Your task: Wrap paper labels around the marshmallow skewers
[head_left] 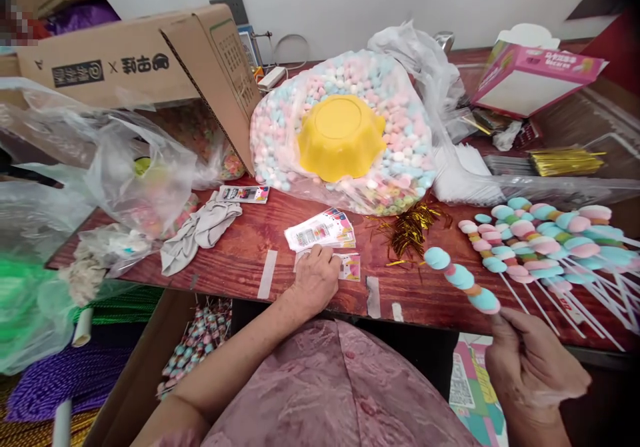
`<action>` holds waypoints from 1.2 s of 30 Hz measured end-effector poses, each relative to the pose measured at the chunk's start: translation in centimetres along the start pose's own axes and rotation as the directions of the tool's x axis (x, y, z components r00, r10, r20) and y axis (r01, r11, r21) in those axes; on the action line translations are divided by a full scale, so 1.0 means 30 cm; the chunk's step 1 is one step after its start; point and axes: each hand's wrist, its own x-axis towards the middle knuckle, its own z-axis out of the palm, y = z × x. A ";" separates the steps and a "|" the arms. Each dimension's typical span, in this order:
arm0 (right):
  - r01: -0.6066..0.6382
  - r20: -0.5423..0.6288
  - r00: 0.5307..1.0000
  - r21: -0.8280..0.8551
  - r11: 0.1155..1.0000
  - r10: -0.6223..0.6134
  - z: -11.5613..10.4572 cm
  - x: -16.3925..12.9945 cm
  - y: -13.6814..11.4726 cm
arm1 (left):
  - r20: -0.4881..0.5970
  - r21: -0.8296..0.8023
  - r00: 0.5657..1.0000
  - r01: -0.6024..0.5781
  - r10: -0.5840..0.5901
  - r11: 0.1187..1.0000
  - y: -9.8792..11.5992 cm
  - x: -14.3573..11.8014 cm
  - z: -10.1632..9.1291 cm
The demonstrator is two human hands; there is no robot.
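Observation:
My right hand (pixel 535 363) grips a marshmallow skewer (pixel 463 277) at its lower end, with the blue and pink marshmallows pointing up and left over the table edge. The stick itself is hidden in my fist. My left hand (pixel 317 277) lies with curled fingers on a printed wrapper (pixel 351 267) near the table's front edge. Just beyond it is a small stack of printed wrappers (pixel 323 230). To the right, many finished marshmallow skewers (pixel 545 240) lie piled with their white sticks toward me.
A big bag of marshmallows (pixel 280 133) stands at the back, with an upturned yellow bowl (pixel 343 137) on it. Gold twist ties (pixel 413 230) lie loose in front. A cardboard box (pixel 125 60), a grey cloth (pixel 203 227) and plastic bags (pixel 145 160) fill the left.

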 end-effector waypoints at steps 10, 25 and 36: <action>-0.104 0.079 0.992 0.099 0.990 0.096 0.071 0.085 0.024 | -0.099 -0.547 0.980 0.092 -0.173 0.832 -0.058 0.024 0.031; -0.084 -0.043 0.994 0.324 0.942 0.103 0.061 0.026 -0.091 | 0.286 -0.923 0.932 0.205 0.222 0.327 0.184 0.317 -0.111; -0.418 -0.067 0.862 0.469 0.778 0.503 0.034 0.052 -0.057 | -0.015 -0.473 0.964 -0.240 0.265 0.847 0.171 0.279 -0.167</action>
